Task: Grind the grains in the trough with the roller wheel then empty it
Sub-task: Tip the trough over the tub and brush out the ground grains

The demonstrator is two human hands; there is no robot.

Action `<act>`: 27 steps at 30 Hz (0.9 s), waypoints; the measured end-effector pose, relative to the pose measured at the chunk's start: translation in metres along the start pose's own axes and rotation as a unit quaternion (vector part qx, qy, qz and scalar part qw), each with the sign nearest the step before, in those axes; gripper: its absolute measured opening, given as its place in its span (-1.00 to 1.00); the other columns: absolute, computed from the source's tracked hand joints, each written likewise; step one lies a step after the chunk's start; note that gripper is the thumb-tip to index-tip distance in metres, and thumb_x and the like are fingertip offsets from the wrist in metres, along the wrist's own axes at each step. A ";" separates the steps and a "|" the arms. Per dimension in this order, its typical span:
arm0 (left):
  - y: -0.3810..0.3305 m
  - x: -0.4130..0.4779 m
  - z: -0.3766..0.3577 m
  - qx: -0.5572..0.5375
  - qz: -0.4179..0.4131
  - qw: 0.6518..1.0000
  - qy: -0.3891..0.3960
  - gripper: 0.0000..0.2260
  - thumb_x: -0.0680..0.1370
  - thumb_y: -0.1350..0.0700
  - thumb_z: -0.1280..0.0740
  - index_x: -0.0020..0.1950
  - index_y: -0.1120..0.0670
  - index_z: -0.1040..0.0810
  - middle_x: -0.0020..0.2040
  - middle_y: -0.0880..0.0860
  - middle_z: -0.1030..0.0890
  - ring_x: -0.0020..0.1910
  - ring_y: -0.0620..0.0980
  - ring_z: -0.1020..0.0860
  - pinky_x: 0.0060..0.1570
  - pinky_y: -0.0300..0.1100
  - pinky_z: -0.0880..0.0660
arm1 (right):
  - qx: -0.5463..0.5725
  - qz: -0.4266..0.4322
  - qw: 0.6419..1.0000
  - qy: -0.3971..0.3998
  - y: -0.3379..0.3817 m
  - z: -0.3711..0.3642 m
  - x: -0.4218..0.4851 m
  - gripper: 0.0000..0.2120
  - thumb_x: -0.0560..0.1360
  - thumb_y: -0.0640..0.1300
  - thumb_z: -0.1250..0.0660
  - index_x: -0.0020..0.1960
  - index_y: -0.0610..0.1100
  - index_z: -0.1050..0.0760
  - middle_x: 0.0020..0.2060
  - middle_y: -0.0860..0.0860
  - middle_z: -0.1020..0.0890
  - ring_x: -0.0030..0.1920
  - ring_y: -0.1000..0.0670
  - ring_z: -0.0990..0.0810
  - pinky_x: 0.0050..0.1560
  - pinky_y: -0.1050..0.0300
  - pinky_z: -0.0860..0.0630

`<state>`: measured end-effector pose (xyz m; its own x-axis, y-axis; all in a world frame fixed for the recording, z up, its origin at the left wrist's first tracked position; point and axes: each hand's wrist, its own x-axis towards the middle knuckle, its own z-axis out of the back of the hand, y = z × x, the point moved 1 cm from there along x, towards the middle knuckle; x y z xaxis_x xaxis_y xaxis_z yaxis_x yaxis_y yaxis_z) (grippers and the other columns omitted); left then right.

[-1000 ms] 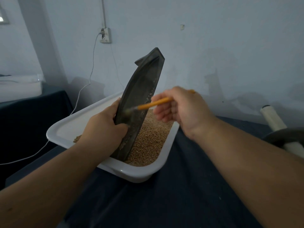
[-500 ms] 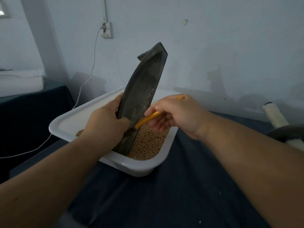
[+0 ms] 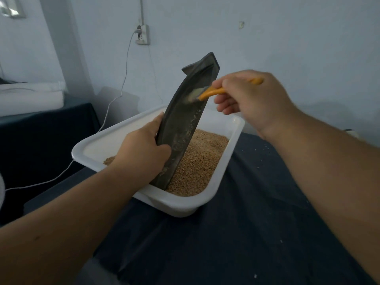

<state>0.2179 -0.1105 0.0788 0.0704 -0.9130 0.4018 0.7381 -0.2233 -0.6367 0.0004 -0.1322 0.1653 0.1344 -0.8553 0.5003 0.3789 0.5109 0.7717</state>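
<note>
Our left hand gripped the dark trough, standing almost upright in the white tray of grains; our right hand held an orange brush against its upper inside.

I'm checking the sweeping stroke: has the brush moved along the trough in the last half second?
Yes. The brush has gone up the trough, from just above the left hand to near its top end, farther from the tray.
</note>
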 end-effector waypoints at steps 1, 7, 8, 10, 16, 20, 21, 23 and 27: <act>0.000 0.000 0.000 0.000 -0.002 1.000 0.001 -0.40 0.47 0.13 -0.27 0.41 -0.35 -0.26 -0.14 -0.26 -0.59 -0.28 -0.25 -0.58 -0.42 -0.46 -0.41 | -0.012 -0.003 1.000 0.009 -0.005 -0.005 -0.001 -0.78 0.54 -0.04 -0.25 0.05 -0.04 -0.64 -0.21 0.00 -0.70 -0.17 0.03 -0.69 -0.03 0.03 -0.65; 0.000 -0.001 0.000 -0.005 -0.008 1.000 0.002 -0.40 0.49 0.13 -0.26 0.44 -0.34 -0.24 -0.12 -0.24 -0.59 -0.26 -0.22 -0.59 -0.40 -0.42 -0.47 | -0.119 -0.013 0.991 0.060 -0.015 -0.003 -0.016 -0.80 0.49 -0.02 -0.25 -0.09 0.04 -0.66 -0.28 0.07 -0.69 -0.25 0.11 -0.68 -0.10 0.05 -0.66; 0.000 -0.001 0.000 -0.006 -0.007 1.000 0.003 -0.40 0.48 0.13 -0.26 0.44 -0.34 -0.24 -0.11 -0.23 -0.60 -0.27 -0.21 -0.59 -0.41 -0.41 -0.48 | -0.117 -0.008 0.992 0.050 -0.011 0.001 -0.017 -0.78 0.46 -0.01 -0.24 -0.14 0.01 -0.66 -0.31 0.05 -0.69 -0.28 0.08 -0.68 -0.15 0.07 -0.66; 0.000 0.000 0.000 -0.009 -0.004 1.000 0.006 -0.39 0.46 0.13 -0.25 0.43 -0.36 -0.24 -0.11 -0.22 -0.61 -0.27 -0.20 -0.60 -0.42 -0.41 -0.48 | -0.071 0.011 0.997 0.027 -0.003 0.005 -0.015 -0.75 0.41 0.02 -0.23 -0.17 -0.04 -0.66 -0.32 -0.01 -0.69 -0.30 0.01 -0.68 -0.23 0.09 -0.64; -0.001 -0.001 0.000 -0.002 0.002 1.000 -0.002 -0.41 0.48 0.13 -0.26 0.42 -0.34 -0.25 -0.16 -0.26 -0.57 -0.29 -0.23 -0.57 -0.50 -0.49 -0.40 | 0.008 -0.008 1.000 -0.002 -0.009 -0.027 -0.014 -0.80 0.52 0.00 -0.25 0.01 0.02 -0.63 -0.24 0.06 -0.70 -0.19 0.08 -0.69 -0.11 0.12 -0.65; 0.001 -0.002 0.000 -0.006 0.001 1.000 -0.009 -0.42 0.46 0.12 -0.27 0.39 -0.36 -0.27 -0.22 -0.23 -0.58 -0.34 -0.25 -0.57 -0.54 -0.49 -0.39 | 0.041 -0.061 0.995 0.070 -0.021 -0.039 -0.030 -0.83 0.55 -0.09 -0.27 0.00 -0.02 -0.65 -0.22 -0.01 -0.71 -0.18 0.04 -0.70 -0.10 0.13 -0.63; 0.001 -0.001 0.000 -0.011 0.001 1.000 -0.007 -0.41 0.46 0.12 -0.27 0.39 -0.36 -0.27 -0.21 -0.23 -0.58 -0.32 -0.28 -0.57 -0.55 -0.50 -0.38 | 0.026 -0.063 0.994 0.086 -0.021 -0.036 -0.034 -0.82 0.53 -0.10 -0.28 -0.05 -0.02 -0.66 -0.24 -0.02 -0.71 -0.21 0.03 -0.69 -0.19 0.18 -0.61; 0.002 0.000 -0.001 -0.019 -0.003 1.000 0.001 -0.42 0.46 0.13 -0.27 0.39 -0.34 -0.28 -0.19 -0.24 -0.58 -0.26 -0.37 -0.55 -0.55 -0.51 -0.38 | -0.019 -0.052 0.994 0.096 -0.016 -0.023 -0.038 -0.80 0.47 -0.06 -0.28 -0.17 -0.02 -0.68 -0.31 -0.02 -0.70 -0.30 0.02 -0.68 -0.39 0.32 -0.49; 0.003 0.001 -0.001 -0.021 -0.004 1.000 0.006 -0.43 0.45 0.15 -0.27 0.36 -0.35 -0.30 -0.21 -0.25 -0.57 -0.24 -0.42 -0.52 -0.53 -0.52 -0.38 | 0.013 -0.006 1.000 0.018 0.005 0.000 -0.029 -0.75 0.39 -0.01 -0.23 -0.22 -0.04 -0.67 -0.36 -0.06 -0.68 -0.43 0.02 -0.61 -0.49 0.34 -0.42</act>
<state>0.2198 -0.1125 0.0765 0.0567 -0.9148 0.3998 0.7097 -0.2447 -0.6606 -0.0016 -0.1044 0.1546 0.1635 -0.8641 0.4761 0.3564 0.5017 0.7882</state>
